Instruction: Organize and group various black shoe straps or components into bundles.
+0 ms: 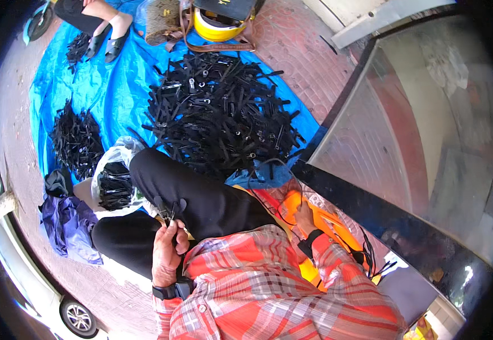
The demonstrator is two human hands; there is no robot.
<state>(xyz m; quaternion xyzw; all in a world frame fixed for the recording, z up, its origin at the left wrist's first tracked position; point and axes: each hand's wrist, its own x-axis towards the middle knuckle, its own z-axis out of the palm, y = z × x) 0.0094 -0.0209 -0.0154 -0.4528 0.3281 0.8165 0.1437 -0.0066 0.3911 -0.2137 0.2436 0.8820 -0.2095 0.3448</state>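
In front of my lap, my left hand (170, 249) pinches a small black strap piece (173, 208) with dark rounded ends and a silvery metal part. It is held just above my black-trousered leg. To the right, my right hand (303, 220) is at an orange plastic object (321, 220), its fingers curled together; what they hold, if anything, is hidden. A clear plastic bag (126, 148) full of similar black pieces stands against my knee. Beyond my legs spreads a large heap of black strap pieces (218, 113), some with shiny metal bits.
A blue tarp (122, 96) lies under the heaps, with a smaller black heap (76, 139) at left. Another person's feet (116, 34) are at the far left. A bag with a yellow helmet (218, 28) sits at the back. A glass-panelled frame (371, 209) borders the right side.
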